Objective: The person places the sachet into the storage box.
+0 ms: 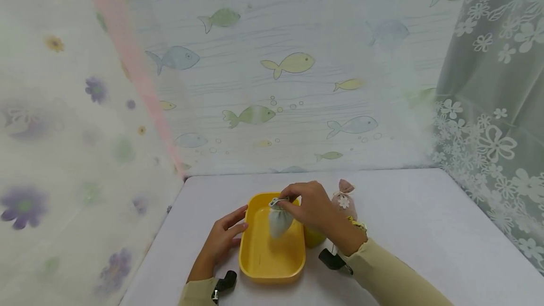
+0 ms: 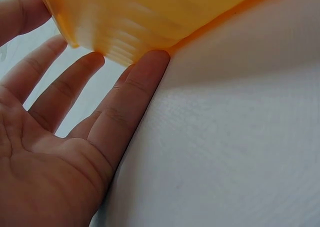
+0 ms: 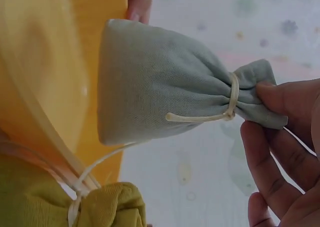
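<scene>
A pale grey-green drawstring pouch (image 1: 278, 225) hangs over the yellow plastic tray (image 1: 268, 268) in the head view. My right hand (image 1: 312, 208) pinches its gathered neck between thumb and fingers. In the right wrist view the grey-green pouch (image 3: 155, 87) is tied with a cream cord, its wide base toward the tray. My left hand (image 1: 222, 239) is at the tray's left side. Its fingers (image 2: 131, 94) are spread and fairly straight, with fingertips at the tray's outer wall in the left wrist view.
A mustard-yellow pouch (image 3: 30, 192) stands against the tray's right side, partly hidden by my right arm in the head view. Behind that arm stands a pink pouch (image 1: 345, 199) with a white flower. The white table (image 1: 408, 240) meets fish-printed curtains (image 1: 255, 150) at the back.
</scene>
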Action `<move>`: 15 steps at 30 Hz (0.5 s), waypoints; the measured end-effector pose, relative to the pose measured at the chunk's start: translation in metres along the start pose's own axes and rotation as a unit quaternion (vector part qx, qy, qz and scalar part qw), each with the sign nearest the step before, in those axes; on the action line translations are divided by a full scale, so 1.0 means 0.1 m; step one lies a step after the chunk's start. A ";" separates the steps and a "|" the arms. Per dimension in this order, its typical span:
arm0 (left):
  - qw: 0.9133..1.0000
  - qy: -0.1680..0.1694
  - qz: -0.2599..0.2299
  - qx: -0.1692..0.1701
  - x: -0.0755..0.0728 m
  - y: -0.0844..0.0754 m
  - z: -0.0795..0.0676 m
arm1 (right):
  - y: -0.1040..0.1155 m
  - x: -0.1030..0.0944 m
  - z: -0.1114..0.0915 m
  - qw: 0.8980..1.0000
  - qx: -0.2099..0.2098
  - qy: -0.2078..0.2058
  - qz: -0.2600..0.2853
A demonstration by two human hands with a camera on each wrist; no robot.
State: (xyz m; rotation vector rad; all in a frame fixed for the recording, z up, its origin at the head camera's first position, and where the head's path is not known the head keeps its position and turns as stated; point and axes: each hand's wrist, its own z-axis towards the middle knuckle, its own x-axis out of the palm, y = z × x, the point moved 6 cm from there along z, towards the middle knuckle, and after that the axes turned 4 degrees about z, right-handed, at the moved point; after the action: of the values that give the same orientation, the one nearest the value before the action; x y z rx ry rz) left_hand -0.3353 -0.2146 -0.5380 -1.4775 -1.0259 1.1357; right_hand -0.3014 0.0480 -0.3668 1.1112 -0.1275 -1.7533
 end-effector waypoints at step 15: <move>1.000 -0.002 -0.005 -0.010 -0.01 0.01 0.01 | -0.06 0.34 0.14 0.999 0.032 0.033 0.017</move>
State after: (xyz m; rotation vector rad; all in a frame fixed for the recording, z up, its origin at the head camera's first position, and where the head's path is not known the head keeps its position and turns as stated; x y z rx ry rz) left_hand -0.3366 -0.2154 -0.5387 -1.4844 -1.0497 1.1241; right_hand -0.3180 0.0191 -0.3831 1.2050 -0.1614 -1.6907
